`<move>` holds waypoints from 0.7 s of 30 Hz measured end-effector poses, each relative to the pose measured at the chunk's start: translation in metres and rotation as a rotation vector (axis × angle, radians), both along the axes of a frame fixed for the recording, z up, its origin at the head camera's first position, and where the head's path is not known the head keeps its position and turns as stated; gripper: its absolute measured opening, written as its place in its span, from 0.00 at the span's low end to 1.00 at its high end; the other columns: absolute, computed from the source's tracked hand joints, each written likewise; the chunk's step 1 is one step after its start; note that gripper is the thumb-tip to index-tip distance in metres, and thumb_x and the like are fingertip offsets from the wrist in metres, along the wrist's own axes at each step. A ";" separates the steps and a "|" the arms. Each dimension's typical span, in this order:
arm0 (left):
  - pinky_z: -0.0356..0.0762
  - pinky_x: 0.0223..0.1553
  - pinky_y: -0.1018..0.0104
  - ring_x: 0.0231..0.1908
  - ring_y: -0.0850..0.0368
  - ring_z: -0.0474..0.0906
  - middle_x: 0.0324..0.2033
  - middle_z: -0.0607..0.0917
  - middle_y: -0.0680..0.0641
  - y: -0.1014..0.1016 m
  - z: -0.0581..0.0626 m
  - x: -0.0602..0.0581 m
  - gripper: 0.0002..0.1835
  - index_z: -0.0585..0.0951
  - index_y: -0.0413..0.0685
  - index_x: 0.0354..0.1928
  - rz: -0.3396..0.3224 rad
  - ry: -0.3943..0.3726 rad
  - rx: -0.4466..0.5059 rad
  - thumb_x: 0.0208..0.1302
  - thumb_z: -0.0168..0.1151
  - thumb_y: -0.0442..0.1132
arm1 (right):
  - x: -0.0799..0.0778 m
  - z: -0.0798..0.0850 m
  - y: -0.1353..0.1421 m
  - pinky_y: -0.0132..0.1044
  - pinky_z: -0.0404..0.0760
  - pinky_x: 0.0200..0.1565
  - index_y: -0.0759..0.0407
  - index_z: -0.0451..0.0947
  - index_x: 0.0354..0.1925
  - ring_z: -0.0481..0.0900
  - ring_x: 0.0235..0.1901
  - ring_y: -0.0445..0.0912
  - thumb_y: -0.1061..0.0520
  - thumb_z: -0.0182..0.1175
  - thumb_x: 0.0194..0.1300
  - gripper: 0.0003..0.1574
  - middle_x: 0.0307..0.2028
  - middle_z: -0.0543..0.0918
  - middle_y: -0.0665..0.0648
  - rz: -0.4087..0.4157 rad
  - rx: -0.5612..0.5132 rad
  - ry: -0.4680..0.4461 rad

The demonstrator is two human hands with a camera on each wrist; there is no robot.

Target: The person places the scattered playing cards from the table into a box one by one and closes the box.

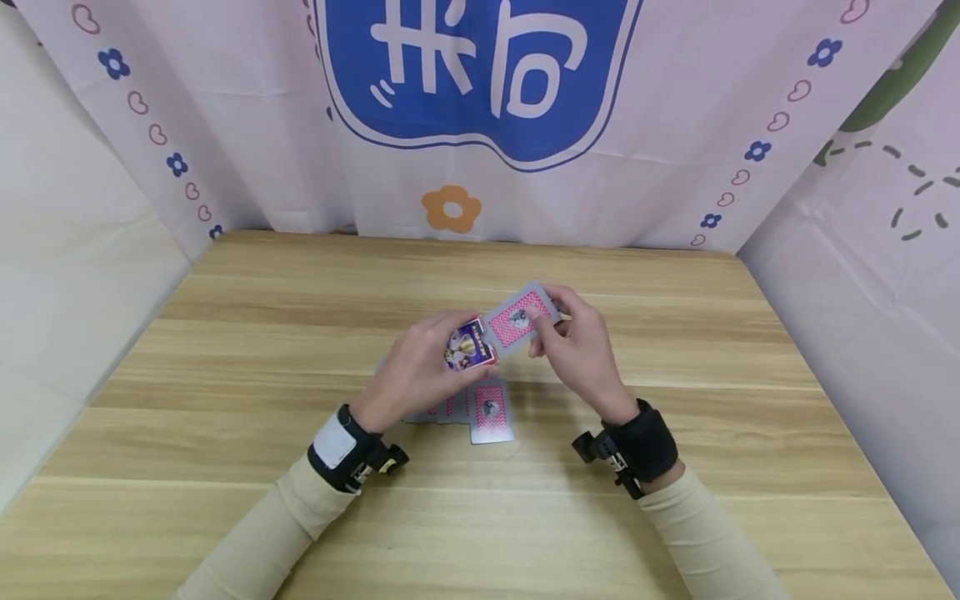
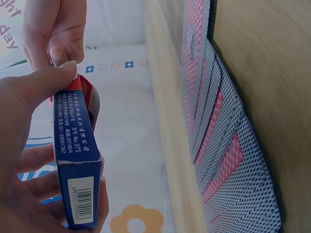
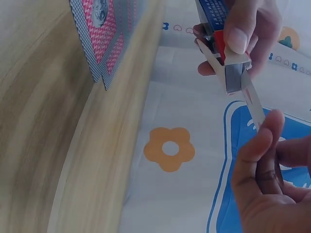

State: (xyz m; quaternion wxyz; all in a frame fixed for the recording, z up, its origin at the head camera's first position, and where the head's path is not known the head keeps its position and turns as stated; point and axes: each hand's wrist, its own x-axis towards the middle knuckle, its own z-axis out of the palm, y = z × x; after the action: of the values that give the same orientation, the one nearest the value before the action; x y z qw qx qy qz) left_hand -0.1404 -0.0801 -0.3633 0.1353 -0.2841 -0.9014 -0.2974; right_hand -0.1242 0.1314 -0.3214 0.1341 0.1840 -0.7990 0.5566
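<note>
My left hand (image 1: pixel 416 367) grips a small blue and red playing-card box (image 1: pixel 467 346) above the table. A barcode shows on the box's end (image 2: pixel 81 201) in the left wrist view. At the opposite end the flaps (image 3: pixel 217 68) stand open, as the right wrist view shows. My right hand (image 1: pixel 588 358) pinches a playing card (image 1: pixel 517 319), its red-patterned back facing up, between thumb and fingers. The card's near end meets the open mouth of the box. Beneath the left hand, several playing cards (image 1: pixel 491 414) lie overlapping, backs up, partly hidden by that hand.
The wooden table (image 1: pixel 660 533) spreads around the cards on all sides. Behind it hangs a white cloth (image 1: pixel 270 175) with a blue sign and an orange flower. Pale cloth walls (image 1: pixel 82 208) close off the left and right sides.
</note>
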 end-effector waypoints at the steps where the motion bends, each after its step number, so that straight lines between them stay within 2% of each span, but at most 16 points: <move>1: 0.78 0.29 0.65 0.34 0.61 0.73 0.48 0.80 0.44 0.000 0.000 0.000 0.41 0.72 0.45 0.60 -0.001 0.001 0.000 0.47 0.69 0.62 | 0.000 -0.001 -0.001 0.22 0.68 0.13 0.74 0.70 0.53 0.76 0.14 0.50 0.70 0.54 0.66 0.17 0.35 0.81 0.70 0.001 0.000 0.007; 4: 0.78 0.29 0.65 0.34 0.61 0.73 0.49 0.80 0.44 0.001 -0.001 0.000 0.41 0.72 0.45 0.60 -0.002 0.005 -0.001 0.48 0.69 0.62 | -0.001 -0.007 -0.003 0.23 0.69 0.12 0.74 0.71 0.51 0.77 0.14 0.50 0.71 0.57 0.64 0.17 0.34 0.82 0.70 0.021 0.003 0.022; 6: 0.79 0.30 0.64 0.35 0.60 0.73 0.49 0.80 0.43 0.001 -0.001 0.000 0.40 0.72 0.44 0.60 -0.004 0.008 0.009 0.47 0.70 0.59 | -0.005 -0.016 -0.004 0.25 0.74 0.14 0.73 0.71 0.49 0.78 0.14 0.48 0.70 0.58 0.63 0.16 0.34 0.82 0.69 0.049 0.004 0.023; 10: 0.79 0.31 0.63 0.35 0.60 0.74 0.50 0.80 0.43 0.001 -0.001 -0.001 0.39 0.72 0.44 0.60 -0.008 0.016 0.016 0.48 0.72 0.56 | -0.013 -0.030 -0.003 0.30 0.79 0.17 0.69 0.72 0.48 0.79 0.16 0.44 0.65 0.60 0.63 0.16 0.32 0.83 0.62 0.087 0.043 -0.005; 13: 0.79 0.30 0.64 0.35 0.60 0.74 0.50 0.80 0.43 0.001 -0.001 -0.001 0.40 0.72 0.44 0.60 -0.009 0.013 0.010 0.48 0.70 0.58 | -0.014 -0.032 0.000 0.33 0.80 0.18 0.67 0.70 0.52 0.79 0.18 0.43 0.63 0.62 0.62 0.21 0.30 0.81 0.57 0.074 0.097 -0.001; 16: 0.79 0.30 0.64 0.35 0.61 0.74 0.50 0.80 0.43 0.000 0.000 -0.001 0.42 0.72 0.44 0.60 -0.001 0.006 0.001 0.49 0.66 0.64 | -0.014 -0.030 0.003 0.36 0.80 0.23 0.65 0.67 0.55 0.78 0.22 0.42 0.64 0.64 0.60 0.26 0.29 0.79 0.55 0.045 0.147 0.039; 21: 0.78 0.29 0.65 0.35 0.61 0.73 0.48 0.81 0.44 -0.001 0.001 -0.001 0.44 0.72 0.44 0.60 0.007 0.005 0.000 0.49 0.61 0.69 | -0.015 -0.027 0.005 0.39 0.80 0.26 0.65 0.70 0.51 0.76 0.24 0.41 0.66 0.66 0.55 0.25 0.28 0.80 0.54 0.006 0.206 0.125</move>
State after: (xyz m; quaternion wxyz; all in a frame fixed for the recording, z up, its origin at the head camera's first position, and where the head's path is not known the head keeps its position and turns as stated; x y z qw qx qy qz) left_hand -0.1410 -0.0811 -0.3623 0.1387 -0.2816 -0.9020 -0.2963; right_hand -0.1389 0.1362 -0.3486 0.1622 0.2333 -0.8416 0.4593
